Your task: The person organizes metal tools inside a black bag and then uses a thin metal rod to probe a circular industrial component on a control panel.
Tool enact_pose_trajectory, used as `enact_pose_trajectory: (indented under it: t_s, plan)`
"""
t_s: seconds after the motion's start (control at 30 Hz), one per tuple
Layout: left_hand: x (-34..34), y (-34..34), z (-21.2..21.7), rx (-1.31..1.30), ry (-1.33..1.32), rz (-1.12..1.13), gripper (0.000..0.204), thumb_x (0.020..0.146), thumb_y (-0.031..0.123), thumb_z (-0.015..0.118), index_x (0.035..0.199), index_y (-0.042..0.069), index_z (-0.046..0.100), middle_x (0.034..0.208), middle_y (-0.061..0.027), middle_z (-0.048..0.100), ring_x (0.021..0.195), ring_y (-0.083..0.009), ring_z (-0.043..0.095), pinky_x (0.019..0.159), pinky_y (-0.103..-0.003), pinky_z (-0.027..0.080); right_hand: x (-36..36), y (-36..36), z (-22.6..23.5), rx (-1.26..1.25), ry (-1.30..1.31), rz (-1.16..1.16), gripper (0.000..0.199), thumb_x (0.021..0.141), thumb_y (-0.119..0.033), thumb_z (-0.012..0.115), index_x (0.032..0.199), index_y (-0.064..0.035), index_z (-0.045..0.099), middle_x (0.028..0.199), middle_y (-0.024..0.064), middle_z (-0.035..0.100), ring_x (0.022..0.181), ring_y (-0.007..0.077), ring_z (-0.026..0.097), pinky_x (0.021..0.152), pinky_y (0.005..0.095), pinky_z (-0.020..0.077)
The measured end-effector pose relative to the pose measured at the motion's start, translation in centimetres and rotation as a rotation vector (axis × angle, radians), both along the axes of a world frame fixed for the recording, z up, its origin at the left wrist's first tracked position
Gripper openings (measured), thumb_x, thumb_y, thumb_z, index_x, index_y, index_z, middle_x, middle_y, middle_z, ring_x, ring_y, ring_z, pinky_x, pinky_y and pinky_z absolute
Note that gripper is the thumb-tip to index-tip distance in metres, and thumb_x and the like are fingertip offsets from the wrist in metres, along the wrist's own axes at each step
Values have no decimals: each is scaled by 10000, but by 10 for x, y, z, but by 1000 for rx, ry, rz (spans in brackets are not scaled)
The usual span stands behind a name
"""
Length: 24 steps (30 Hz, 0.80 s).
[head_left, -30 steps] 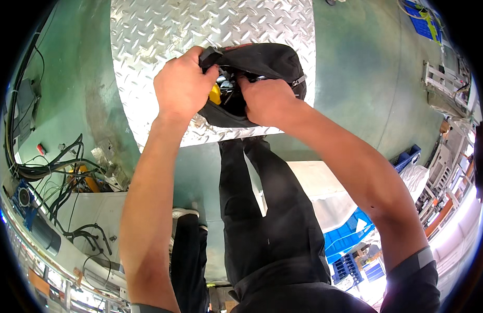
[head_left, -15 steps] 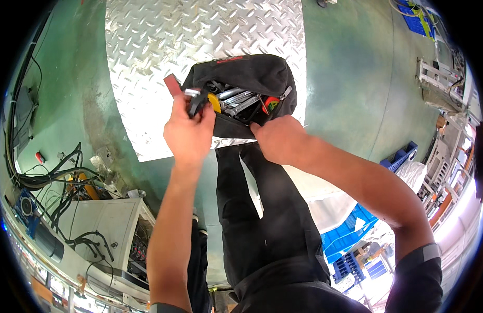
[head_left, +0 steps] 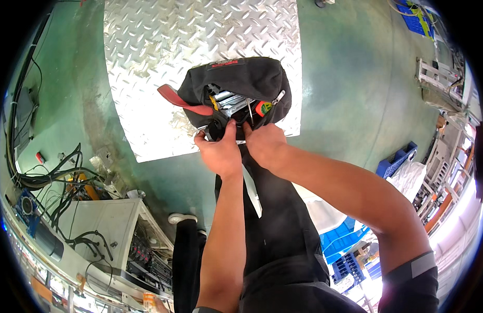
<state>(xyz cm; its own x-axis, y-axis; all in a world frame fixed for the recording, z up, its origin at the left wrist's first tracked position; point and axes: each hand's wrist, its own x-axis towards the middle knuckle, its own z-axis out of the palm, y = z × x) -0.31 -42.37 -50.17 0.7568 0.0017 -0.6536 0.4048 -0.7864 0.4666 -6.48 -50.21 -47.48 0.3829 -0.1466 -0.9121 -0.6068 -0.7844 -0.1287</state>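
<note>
A black zippered tool bag (head_left: 236, 78) lies with its mouth open, a red strap (head_left: 179, 99) at its left end. Inside are several metal wrenches (head_left: 230, 103) and a red and green tape measure (head_left: 263, 108). My left hand (head_left: 219, 154) is closed at the bag's near left edge, around a black item (head_left: 215, 129) with a small metal part; its kind cannot be made out. Right beside it, my right hand (head_left: 265, 145) pinches the bag's near rim, its fingertips partly hidden.
The bag rests on a silver checker-plate sheet (head_left: 147, 62) over a green floor (head_left: 346, 78). At lower left stand a grey cabinet (head_left: 100, 219) and tangled black cables (head_left: 59, 180). Blue crates (head_left: 401, 159) are at right. Another person's shoe (head_left: 182, 218) shows beside my left arm.
My left hand has moved right and nearer to me, bringing the black item to the bag's near edge beside my right hand. The red strap now hangs out flat. A shoe has appeared.
</note>
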Motion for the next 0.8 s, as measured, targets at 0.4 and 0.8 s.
enact_pose_trajectory:
  t_s: [0.4,0.8]
  plan:
    - [16,29,-4,-337,-109,66,226,760,122,725,862,-65,648,716,-25,665,634,-100,550,642,-297,485,48,-112,45,-18,-109,318,290,741,-161,711,999,-29,738,921,129,735,867,298,723,735,410,576]
    - [10,29,1,-541,-9,203,182,800,80,749,918,-30,666,802,4,669,703,-68,562,677,-251,475,-4,-62,28,118,-64,240,714,805,-122,629,1471,0,403,931,158,717,895,314,711,730,429,569]
